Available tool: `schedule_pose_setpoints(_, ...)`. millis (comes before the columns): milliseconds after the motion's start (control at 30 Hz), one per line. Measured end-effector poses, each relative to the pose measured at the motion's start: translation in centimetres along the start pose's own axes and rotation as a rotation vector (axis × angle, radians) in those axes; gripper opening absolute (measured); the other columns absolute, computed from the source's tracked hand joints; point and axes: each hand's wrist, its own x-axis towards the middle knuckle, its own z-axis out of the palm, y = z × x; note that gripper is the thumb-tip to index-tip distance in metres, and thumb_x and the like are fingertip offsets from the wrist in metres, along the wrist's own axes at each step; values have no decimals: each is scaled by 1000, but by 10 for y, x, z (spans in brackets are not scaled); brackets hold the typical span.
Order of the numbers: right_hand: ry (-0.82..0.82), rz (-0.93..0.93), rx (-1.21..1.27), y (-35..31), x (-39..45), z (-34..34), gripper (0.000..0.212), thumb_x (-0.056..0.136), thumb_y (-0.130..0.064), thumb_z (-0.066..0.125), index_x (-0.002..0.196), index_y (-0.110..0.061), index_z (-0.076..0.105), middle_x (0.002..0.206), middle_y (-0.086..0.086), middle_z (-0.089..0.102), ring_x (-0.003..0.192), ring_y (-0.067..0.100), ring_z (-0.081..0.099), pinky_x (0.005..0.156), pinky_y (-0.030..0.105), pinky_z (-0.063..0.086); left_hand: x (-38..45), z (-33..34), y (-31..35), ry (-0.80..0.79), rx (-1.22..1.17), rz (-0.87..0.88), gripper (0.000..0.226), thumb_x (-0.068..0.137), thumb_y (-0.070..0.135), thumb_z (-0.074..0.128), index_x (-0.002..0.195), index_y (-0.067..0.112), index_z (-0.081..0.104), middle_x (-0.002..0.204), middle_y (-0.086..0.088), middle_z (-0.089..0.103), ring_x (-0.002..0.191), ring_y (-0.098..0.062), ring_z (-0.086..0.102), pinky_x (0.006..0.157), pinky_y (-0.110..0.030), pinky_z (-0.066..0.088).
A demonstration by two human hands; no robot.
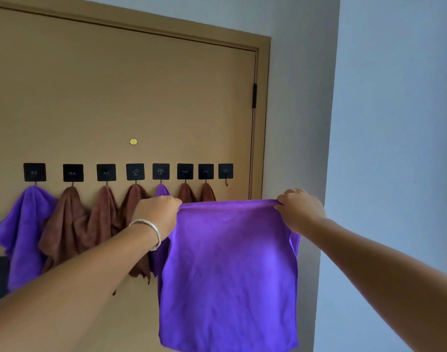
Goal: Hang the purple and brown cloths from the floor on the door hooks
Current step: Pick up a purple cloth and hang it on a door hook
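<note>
Person faces a tan door. Both arms raised, a purple cloth stretched flat between the hands. Left hand pinches the cloth's top left corner, grip closed on the fabric; silver bangle on that wrist. Right hand pinches the top right corner, fingers curled over the hem. Cloth hangs free in front of the door, below the hook row. Eight black square hooks in a line; seven carry cloths, purple and brown. Rightmost hook bare, just above the held cloth's top edge. Brass peephole above the row.
</note>
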Motion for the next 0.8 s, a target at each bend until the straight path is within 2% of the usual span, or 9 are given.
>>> schedule_pose_setpoints(200,11,56,-27,-3,53,37,31,101,-31,40,104,-17,67,102,5,63,95,25,58,69,32,43,56,46,-2,54,-32,39,26,92,6,41,78,26,50,63,7,50,53,-12,48,42,-25,25)
schedule_pose_setpoints(300,5,73,-17,-3,82,52,28,100,-29,42,104,-15,67,102,7,62,94,28,59,70,33,44,83,65,0,70,-51,47,28,88,1,42,76,25,50,59,7,45,53,-13,46,48,-28,39)
schedule_pose_setpoints(367,10,92,-13,-2,101,63,26,99,-26,45,104,-13,66,103,9,62,93,31,60,70,33,43,100,77,1,80,-43,60,27,87,0,42,82,24,53,61,7,45,56,-17,50,54,-31,46)
schedule_pose_setpoints(467,20,131,10,1,132,81,21,98,-16,46,101,-9,66,98,11,63,87,31,61,65,32,42,122,91,7,127,-25,84,29,86,-2,41,99,23,47,60,7,40,50,-17,42,44,-29,28)
schedule_pose_setpoints(533,32,132,23,3,154,93,22,95,-9,46,101,-8,67,97,11,64,86,31,62,66,32,45,138,99,12,159,23,114,35,81,-7,40,101,21,37,62,6,41,45,-16,35,42,-29,20)
schedule_pose_setpoints(633,65,103,65,9,188,112,24,93,-5,45,104,-8,66,100,13,65,91,32,63,74,35,49,168,111,17,142,83,263,40,75,-8,41,101,20,34,85,-1,50,60,-23,48,48,-32,26)
schedule_pose_setpoints(733,102,85,126,14,214,131,25,90,1,42,102,-7,61,98,14,64,89,32,62,73,36,48,196,122,20,88,196,392,33,77,-5,41,92,23,32,85,-1,45,75,-26,52,55,-34,35)
schedule_pose_setpoints(800,122,25,160,16,226,144,24,86,4,38,98,-9,53,92,14,61,82,31,60,67,35,45,211,130,23,64,224,381,32,80,-2,44,99,23,42,89,-1,46,80,-26,54,58,-34,38)
